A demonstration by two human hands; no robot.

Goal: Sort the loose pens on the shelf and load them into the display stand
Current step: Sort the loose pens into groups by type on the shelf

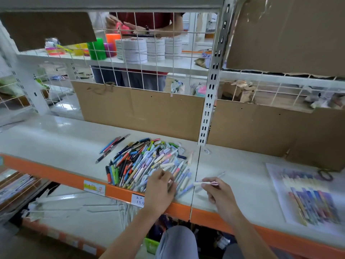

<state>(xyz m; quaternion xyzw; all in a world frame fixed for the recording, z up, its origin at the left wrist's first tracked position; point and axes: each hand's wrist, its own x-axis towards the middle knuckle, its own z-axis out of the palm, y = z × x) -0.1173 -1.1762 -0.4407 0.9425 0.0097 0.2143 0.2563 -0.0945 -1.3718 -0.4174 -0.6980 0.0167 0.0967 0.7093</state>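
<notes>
Pens [147, 161] heaped mid-shelf, close to orange front edge [56, 174] — price tags [94, 187] there, writing unreadable. Left hand [160, 189] resting on heap, fingers curled. Right hand [218, 193] pinching pink-capped pen [205, 183]. Further right — printed sheet [306, 195], bare shelf between.

Shelf [56, 139] glossy, smooth — cardboard backing [141, 111] matt.
</notes>
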